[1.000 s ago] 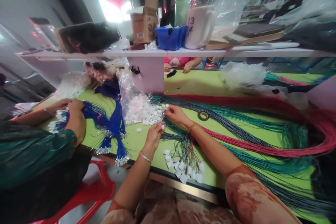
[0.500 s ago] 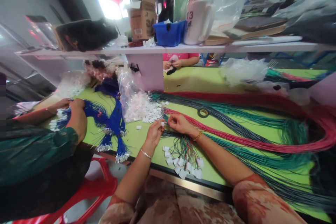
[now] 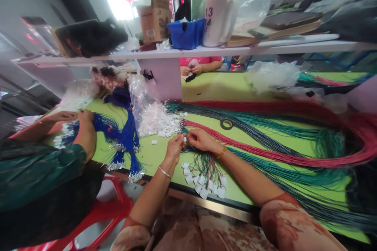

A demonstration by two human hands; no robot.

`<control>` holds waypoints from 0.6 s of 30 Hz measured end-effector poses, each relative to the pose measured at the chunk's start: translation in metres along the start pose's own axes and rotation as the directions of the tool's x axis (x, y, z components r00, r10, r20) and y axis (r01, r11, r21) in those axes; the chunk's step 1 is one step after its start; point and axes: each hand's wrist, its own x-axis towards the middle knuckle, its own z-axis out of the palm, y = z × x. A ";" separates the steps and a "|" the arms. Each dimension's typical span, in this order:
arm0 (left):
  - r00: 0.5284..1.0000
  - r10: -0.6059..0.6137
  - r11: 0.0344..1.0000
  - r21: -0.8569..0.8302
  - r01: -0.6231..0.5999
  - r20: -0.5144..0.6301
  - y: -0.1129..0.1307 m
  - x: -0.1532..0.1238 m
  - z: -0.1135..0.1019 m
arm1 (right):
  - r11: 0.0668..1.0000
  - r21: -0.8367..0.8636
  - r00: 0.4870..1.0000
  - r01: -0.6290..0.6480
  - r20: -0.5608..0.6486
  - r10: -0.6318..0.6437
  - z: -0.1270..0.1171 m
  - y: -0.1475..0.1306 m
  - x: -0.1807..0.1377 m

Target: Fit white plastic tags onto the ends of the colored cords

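My left hand (image 3: pixel 174 148) is closed in a pinch on a small white plastic connector (image 3: pixel 185 139). My right hand (image 3: pixel 200 140) meets it from the right, thumb and fingers pressed together close against the connector; whatever they pinch is too small to make out. Just beyond both hands lies a bundle of red wires (image 3: pixel 235 143), its ends near a heap of loose white connectors (image 3: pixel 160 123). Below my hands, several wired white connectors (image 3: pixel 203 182) lie fanned out near the table's front edge, their thin red, green and dark wires running up under my right hand.
A roll of black tape (image 3: pixel 226 124) lies on the dark wires (image 3: pixel 250 135). Green wires (image 3: pixel 294 178) spread to the right. At left, a co-worker's hand (image 3: pixel 86 119) handles blue wires (image 3: pixel 129 133). A shelf (image 3: pixel 253 51) crosses the back, holding a blue bin (image 3: pixel 187 35) and a mug (image 3: pixel 219 19).
My right hand has come slightly left, so its fingertips now meet the connector in my left hand. The whole view has shifted a little.
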 end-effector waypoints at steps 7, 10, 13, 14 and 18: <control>0.946 0.325 0.910 0.269 -0.315 0.008 0.009 -0.032 0.014 | 0.971 0.226 0.994 -0.077 0.088 0.058 -0.017 0.010 0.010; 0.802 0.397 0.766 0.319 -0.558 0.447 0.006 -0.070 0.036 | 0.963 0.247 0.989 -0.112 0.124 0.083 -0.022 0.008 0.018; 0.441 0.203 0.580 0.256 -0.773 0.874 0.001 -0.100 0.055 | 0.993 0.005 0.974 -0.118 0.194 0.115 -0.006 -0.002 0.018; 0.354 0.167 0.513 0.225 -0.828 0.920 0.000 -0.104 0.057 | 0.986 -0.098 0.971 -0.136 0.186 0.152 0.003 -0.006 0.016; 0.461 0.321 0.251 0.395 -0.884 0.827 0.015 -0.088 0.033 | 0.935 -0.299 0.972 -0.190 0.081 0.223 0.030 -0.012 0.004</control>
